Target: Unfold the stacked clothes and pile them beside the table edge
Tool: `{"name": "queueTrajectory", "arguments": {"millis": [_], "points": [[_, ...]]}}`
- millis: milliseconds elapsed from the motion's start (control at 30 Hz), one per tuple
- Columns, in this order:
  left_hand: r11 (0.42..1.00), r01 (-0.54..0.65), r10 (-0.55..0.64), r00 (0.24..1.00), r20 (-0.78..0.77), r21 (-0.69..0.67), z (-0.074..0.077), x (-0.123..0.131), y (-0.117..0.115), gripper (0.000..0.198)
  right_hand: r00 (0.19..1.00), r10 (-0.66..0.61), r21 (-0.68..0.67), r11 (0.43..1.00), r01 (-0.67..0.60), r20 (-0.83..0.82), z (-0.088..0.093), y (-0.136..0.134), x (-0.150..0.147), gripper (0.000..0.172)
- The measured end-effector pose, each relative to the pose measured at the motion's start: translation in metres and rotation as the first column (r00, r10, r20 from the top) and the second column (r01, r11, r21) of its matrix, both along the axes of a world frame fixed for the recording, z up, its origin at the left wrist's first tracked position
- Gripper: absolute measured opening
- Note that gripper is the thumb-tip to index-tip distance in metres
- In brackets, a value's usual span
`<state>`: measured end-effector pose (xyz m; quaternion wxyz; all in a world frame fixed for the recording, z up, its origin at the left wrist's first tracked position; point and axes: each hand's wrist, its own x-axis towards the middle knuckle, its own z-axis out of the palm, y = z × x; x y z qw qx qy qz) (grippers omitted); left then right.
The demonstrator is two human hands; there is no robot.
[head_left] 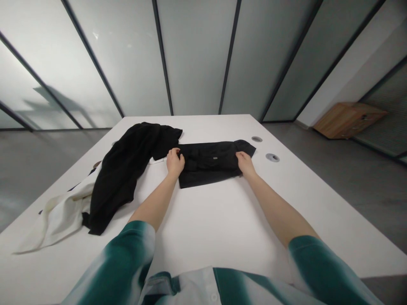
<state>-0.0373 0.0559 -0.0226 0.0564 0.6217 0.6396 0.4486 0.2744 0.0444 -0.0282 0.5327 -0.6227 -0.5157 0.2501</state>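
A folded black garment (pixel 211 163) lies flat on the white table (pixel 222 220), a little beyond the middle. My left hand (pixel 174 162) is closed on its left edge, fingers curled over the cloth. My right hand (pixel 244 163) pinches its right edge near the far corner. Both arms reach straight out over the table.
A loose black garment (pixel 127 169) sprawls at the left, partly over a cream-white garment (pixel 60 214) near the table's left edge. Two round cable ports (pixel 272 157) sit at the right. A wooden cabinet (pixel 346 118) stands on the floor far right. Glass wall panels rise behind the table.
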Motion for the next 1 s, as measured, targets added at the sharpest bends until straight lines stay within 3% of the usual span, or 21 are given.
{"name": "queueTrajectory", "arguments": {"millis": [67,167,233,333,500,567,700,767,867,933,1000], "points": [[0.994,0.105,-0.101,0.989,-0.106,0.031,0.002,0.005,-0.005,0.027,1.000,-0.007,0.001,1.000,0.007,-0.016,0.001,0.000,0.000,0.037],[0.967,0.234,-0.253,0.937,-0.240,-0.104,0.005,0.015,-0.012,0.047,0.999,0.035,-0.012,0.999,-0.036,-0.015,0.002,-0.003,-0.003,0.037],[0.955,0.199,-0.258,0.921,-0.290,-0.218,0.006,0.020,-0.014,0.057,0.996,0.084,-0.014,0.996,-0.084,-0.002,0.004,-0.006,-0.004,0.036],[0.941,0.115,-0.206,0.942,-0.267,-0.318,0.013,0.018,-0.012,0.047,0.981,0.188,-0.041,0.982,-0.187,0.039,0.009,-0.009,-0.003,0.027],[0.899,0.181,-0.215,0.976,-0.041,-0.399,0.052,-0.006,-0.004,0.012,0.976,0.207,-0.133,0.968,-0.213,-0.062,0.032,-0.007,0.007,0.014],[0.890,0.276,-0.250,0.961,0.117,-0.364,0.073,-0.008,-0.003,0.016,0.962,0.174,-0.149,0.967,-0.207,-0.209,0.047,-0.004,0.005,0.014],[0.851,0.493,-0.350,0.790,0.502,-0.182,0.107,0.015,-0.009,0.021,0.855,0.258,-0.057,0.947,-0.316,-0.451,0.080,-0.003,-0.029,0.019],[0.830,0.549,-0.417,0.727,0.545,-0.097,0.115,0.034,-0.015,0.021,0.803,0.388,0.059,0.911,-0.407,-0.453,0.093,-0.008,-0.058,0.024],[0.805,0.591,-0.549,0.776,0.311,-0.052,0.118,0.051,-0.024,0.032,0.721,0.591,0.169,0.802,-0.573,-0.361,0.103,-0.019,-0.095,0.029],[0.796,0.595,-0.591,0.804,0.073,-0.111,0.118,0.047,-0.029,0.039,0.649,0.691,0.127,0.710,-0.693,-0.318,0.103,-0.025,-0.104,0.034],[0.816,0.536,-0.565,0.819,-0.100,-0.217,0.121,0.029,-0.034,0.030,0.614,0.735,0.067,0.655,-0.753,-0.288,0.098,-0.027,-0.097,0.041]]}}
